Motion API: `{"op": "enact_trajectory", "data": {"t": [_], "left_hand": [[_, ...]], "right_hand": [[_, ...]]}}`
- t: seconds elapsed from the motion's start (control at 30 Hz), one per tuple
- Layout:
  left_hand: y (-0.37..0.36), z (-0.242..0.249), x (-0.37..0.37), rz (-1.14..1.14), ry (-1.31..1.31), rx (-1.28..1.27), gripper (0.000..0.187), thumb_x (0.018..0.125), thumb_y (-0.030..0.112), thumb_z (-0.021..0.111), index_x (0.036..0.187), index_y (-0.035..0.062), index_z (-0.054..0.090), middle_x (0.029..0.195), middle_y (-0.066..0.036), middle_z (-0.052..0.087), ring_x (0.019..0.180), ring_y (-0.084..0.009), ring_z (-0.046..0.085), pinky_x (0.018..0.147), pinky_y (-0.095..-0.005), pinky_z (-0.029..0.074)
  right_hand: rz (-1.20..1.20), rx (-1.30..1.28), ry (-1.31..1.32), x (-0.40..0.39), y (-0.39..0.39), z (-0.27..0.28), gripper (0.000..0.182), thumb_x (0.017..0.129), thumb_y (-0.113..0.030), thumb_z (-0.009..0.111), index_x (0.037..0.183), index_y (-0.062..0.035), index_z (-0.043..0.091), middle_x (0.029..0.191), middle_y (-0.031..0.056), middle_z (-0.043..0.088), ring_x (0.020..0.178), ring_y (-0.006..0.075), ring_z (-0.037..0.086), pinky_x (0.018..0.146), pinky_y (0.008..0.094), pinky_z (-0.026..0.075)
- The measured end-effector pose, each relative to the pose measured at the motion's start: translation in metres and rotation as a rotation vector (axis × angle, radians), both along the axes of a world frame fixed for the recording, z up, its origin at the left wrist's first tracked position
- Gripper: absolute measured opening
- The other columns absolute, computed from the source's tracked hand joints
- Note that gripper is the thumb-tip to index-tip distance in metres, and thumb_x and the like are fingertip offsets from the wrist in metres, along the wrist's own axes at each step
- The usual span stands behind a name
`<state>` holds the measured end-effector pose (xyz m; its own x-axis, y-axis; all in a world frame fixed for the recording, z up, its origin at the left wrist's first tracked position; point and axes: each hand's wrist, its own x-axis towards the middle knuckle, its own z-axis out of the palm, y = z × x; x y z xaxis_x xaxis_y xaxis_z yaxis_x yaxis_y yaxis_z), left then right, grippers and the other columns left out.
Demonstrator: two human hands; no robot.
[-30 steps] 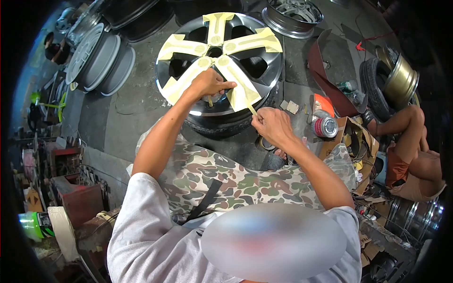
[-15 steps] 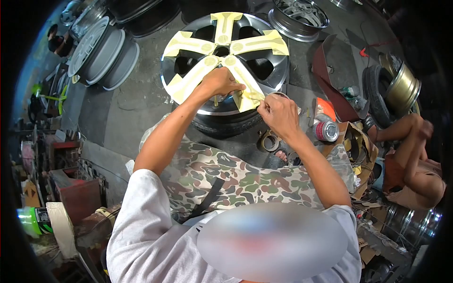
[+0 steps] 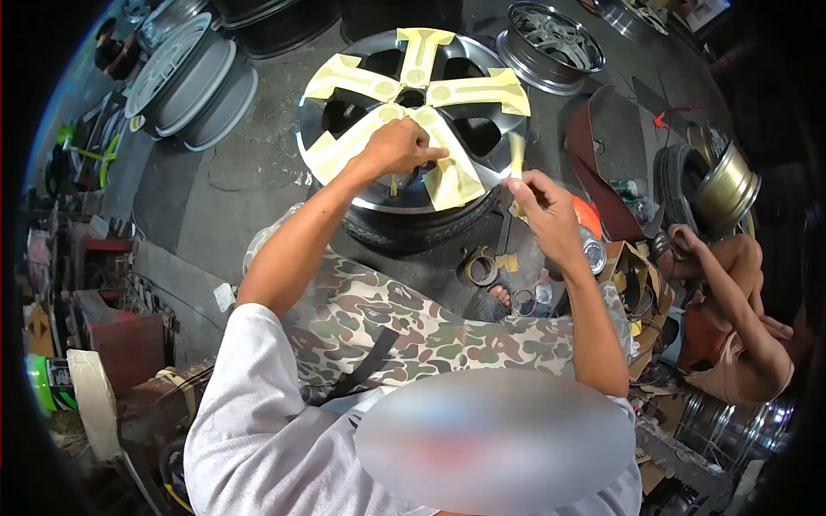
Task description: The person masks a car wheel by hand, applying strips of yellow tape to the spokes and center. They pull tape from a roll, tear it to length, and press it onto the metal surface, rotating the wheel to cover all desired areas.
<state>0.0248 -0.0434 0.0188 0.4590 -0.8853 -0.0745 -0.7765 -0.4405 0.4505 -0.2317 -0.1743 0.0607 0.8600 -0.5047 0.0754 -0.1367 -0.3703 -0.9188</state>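
A dark alloy wheel (image 3: 512, 129) lies face up on a tire (image 3: 387, 236), its five spokes covered in pale yellow masking tape (image 3: 456, 182). My left hand (image 3: 396, 148) rests on the wheel near the hub, thumb stretched out onto the lower right spoke's tape; its other fingers are partly hidden. Off the wheel's lower right edge, my right hand (image 3: 549, 211) pinches a short strip of masking tape (image 3: 516, 153) that stands upright from the fingertips, apart from the spoke.
A tape roll (image 3: 481, 268) lies on the floor by a foot. To the right are a can (image 3: 594, 254), a cardboard box (image 3: 615, 258) and a gold wheel (image 3: 727, 189), with a seated person (image 3: 731, 318) nearby. Grey wheels (image 3: 176, 86) stand at left.
My right hand has come away from the lower right spoke, moving right with a tape strip in its fingers. My left hand stays on the wheel. The seated person's arm has lowered.
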Motion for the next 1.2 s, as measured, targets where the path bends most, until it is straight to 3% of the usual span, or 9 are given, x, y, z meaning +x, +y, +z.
{"op": "enact_trajectory", "data": {"t": [0.1,0.17,0.23,0.37,0.63,0.73,0.87,0.97,1.2], "left_hand": [[0.0,0.017,0.004,0.098,0.639,-0.096,0.056,0.097,0.053,0.067,0.089,-0.0014,0.074,0.064,-0.003,0.067,0.06,-0.009,0.063,0.06,-0.0233,0.051],[-0.001,0.021,-0.001,0.048,0.771,-0.123,0.057,0.098,0.054,0.065,0.096,-0.0019,0.074,0.07,-0.003,0.069,0.065,-0.0097,0.066,0.063,-0.0233,0.052],[-0.002,0.033,-0.006,-0.063,0.953,-0.113,0.064,0.101,0.056,0.059,0.117,-0.0047,0.07,0.087,-0.006,0.073,0.082,-0.0125,0.07,0.073,-0.025,0.056],[-0.003,0.045,-0.02,-0.183,1.132,-0.109,0.062,0.104,0.052,0.055,0.127,-0.0048,0.067,0.099,-0.009,0.074,0.092,-0.0156,0.071,0.083,-0.0298,0.057],[-0.001,0.041,-0.008,-0.3,1.118,-0.137,0.049,0.103,0.044,0.061,0.119,-0.0016,0.07,0.092,-0.004,0.071,0.085,-0.0115,0.066,0.083,-0.0287,0.055],[0.0,0.039,-0.003,-0.419,1.068,-0.101,0.026,0.094,0.028,0.076,0.101,0.0035,0.075,0.088,0.0,0.07,0.081,-0.0075,0.062,0.077,-0.0248,0.05],[0.0,0.04,0.001,-0.383,1.04,-0.089,0.02,0.09,0.022,0.08,0.096,0.0048,0.075,0.087,0.002,0.069,0.079,-0.0069,0.06,0.074,-0.0246,0.049],[-0.006,0.023,0.016,-0.167,0.947,-0.204,0.016,0.089,0.02,0.081,0.092,0.0059,0.075,0.083,0.002,0.069,0.076,-0.0064,0.059,0.07,-0.0232,0.047],[-0.015,0.009,0.038,0.031,0.807,-0.313,0.021,0.087,0.024,0.084,0.092,0.005,0.077,0.078,0.0,0.07,0.071,-0.0069,0.058,0.067,-0.0238,0.047]], "right_hand": [[-0.016,-0.088,-0.049,-0.006,0.001,-0.003,0.016,0.092,-0.013,0.072,0.097,0.0019,0.071,0.081,0.0078,0.064,0.071,0.0132,0.06,0.068,0.0292,0.048],[0.066,-0.26,-0.061,-0.008,0.008,-0.004,0.016,0.09,-0.012,0.074,0.095,0.0028,0.069,0.086,0.01,0.066,0.078,0.022,0.063,0.073,0.0332,0.049],[0.12,-0.391,-0.093,-0.006,0.012,-0.003,0.016,0.088,-0.011,0.075,0.094,0.0021,0.069,0.087,0.0103,0.066,0.081,0.0247,0.063,0.074,0.0347,0.05],[0.206,-0.622,-0.124,-0.005,0.021,-0.002,0.014,0.082,-0.008,0.077,0.092,-0.0007,0.069,0.092,0.0088,0.066,0.09,0.028,0.062,0.078,0.0387,0.051],[0.296,-0.713,-0.145,-0.007,0.028,-0.008,0.015,0.08,-0.006,0.076,0.094,-0.0014,0.071,0.097,0.0059,0.065,0.094,0.0252,0.063,0.082,0.039,0.052],[0.319,-0.708,-0.135,-0.008,0.029,-0.009,0.017,0.08,-0.007,0.076,0.096,-0.0009,0.071,0.097,0.0062,0.065,0.095,0.026,0.063,0.082,0.0399,0.051],[0.331,-0.633,-0.095,-0.008,0.038,-0.004,0.016,0.083,-0.007,0.076,0.097,-0.001,0.07,0.094,0.0077,0.064,0.09,0.0237,0.064,0.081,0.0375,0.052],[0.335,0.008,0.017,-0.011,0.047,0.006,0.011,0.086,-0.006,0.076,0.094,-0.0004,0.071,0.091,0.0059,0.064,0.089,0.0164,0.062,0.081,0.0297,0.048],[0.249,0.011,-0.093,-0.012,0.027,0.004,0.014,0.087,-0.011,0.075,0.088,0.0015,0.071,0.084,0.0063,0.063,0.079,0.0111,0.059,0.071,0.0283,0.046]]}}
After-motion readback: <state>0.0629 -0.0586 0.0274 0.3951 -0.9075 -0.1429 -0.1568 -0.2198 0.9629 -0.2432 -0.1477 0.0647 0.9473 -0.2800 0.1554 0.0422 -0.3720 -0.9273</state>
